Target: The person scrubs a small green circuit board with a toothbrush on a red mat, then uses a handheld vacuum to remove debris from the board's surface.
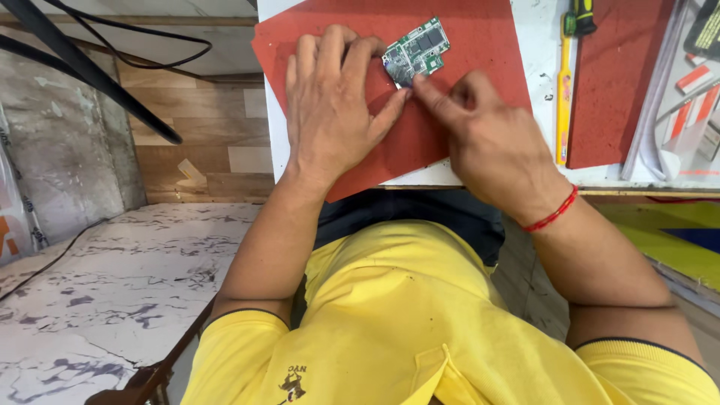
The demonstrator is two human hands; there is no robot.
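A small green circuit board (420, 46) with metal shields lies on a red mat (480, 45) near the top of the view. My left hand (330, 105) rests palm down on the mat, with its fingertips against the board's left edge and its thumb under the lower corner. My right hand (487, 131) comes in from the right with a red thread around the wrist; its pinched fingers touch the board's lower edge. Whether a small tool sits in those fingers is hidden.
The mat lies on a white table (536, 60). A yellow-handled tool (564, 97) lies upright to the right, beside a second red mat (611, 75) and some papers (694, 90). Black cables (90, 71) hang at the left over a marbled floor (112, 277).
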